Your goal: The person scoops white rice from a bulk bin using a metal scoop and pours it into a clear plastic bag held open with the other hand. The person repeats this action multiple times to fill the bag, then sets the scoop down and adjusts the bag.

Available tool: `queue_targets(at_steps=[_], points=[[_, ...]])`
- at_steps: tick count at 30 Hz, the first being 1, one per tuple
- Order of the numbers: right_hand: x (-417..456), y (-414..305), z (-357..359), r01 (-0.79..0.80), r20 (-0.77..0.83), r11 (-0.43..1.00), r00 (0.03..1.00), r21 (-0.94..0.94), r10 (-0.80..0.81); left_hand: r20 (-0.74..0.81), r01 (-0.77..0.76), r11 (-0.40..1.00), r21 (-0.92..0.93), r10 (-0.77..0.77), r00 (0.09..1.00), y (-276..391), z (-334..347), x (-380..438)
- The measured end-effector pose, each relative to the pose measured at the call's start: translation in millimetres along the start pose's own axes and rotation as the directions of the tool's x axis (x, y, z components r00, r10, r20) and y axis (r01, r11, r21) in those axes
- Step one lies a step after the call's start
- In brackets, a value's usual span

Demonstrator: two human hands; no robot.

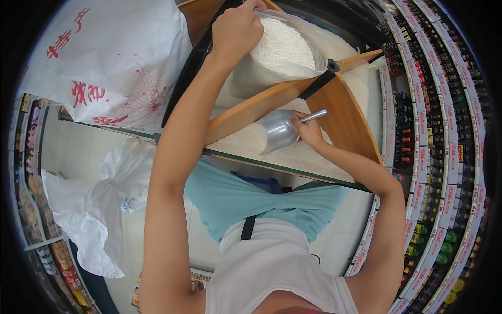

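Observation:
My right hand [310, 131] grips a shiny metal scoop [280, 129] around its body and handle. The scoop's mouth faces left and lies over white rice [239, 141] in the front compartment of a wooden bin. Further forward, my left hand [237, 29] pinches the rim of a clear plastic bag [255, 76], holding it up. White rice [284, 43] fills much of that bag, which stands in the compartment behind the wooden divider [266, 100]. My left fingertips are partly hidden at the top edge of the view.
A large white sack [129, 59] with red writing stands at the upper left. Another white sack [94, 204], its neck gathered, is on the left. The bin's wooden side board [345, 114] rises right of the scoop. Shelves of bottles [421, 149] with price strips curve along the right.

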State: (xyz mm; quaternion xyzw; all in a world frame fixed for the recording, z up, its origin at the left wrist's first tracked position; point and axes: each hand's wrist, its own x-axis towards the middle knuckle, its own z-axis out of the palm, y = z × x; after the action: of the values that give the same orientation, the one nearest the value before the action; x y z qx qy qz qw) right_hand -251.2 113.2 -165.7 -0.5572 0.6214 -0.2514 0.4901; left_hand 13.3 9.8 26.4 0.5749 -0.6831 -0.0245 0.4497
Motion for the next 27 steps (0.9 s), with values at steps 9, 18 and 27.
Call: queue_targets(at_steps=[9,18,27], points=[[-11,5,-28,-0.116,0.068,0.979,0.992,0.166,0.106,-0.018,-0.036,0.999,-0.028,0.035,0.999,-1,1,0],[-29,-16,-57,-0.090,0.039,0.930,0.996,0.356,0.081,-0.012,-0.030,0.999,-0.038,0.030,0.999,-1,1,-1],[-52,-58,-77,0.026,-0.013,0.875,1.000,0.483,-0.023,-0.002,0.031,0.999,-0.041,-0.031,1.000,8,0,-1]])
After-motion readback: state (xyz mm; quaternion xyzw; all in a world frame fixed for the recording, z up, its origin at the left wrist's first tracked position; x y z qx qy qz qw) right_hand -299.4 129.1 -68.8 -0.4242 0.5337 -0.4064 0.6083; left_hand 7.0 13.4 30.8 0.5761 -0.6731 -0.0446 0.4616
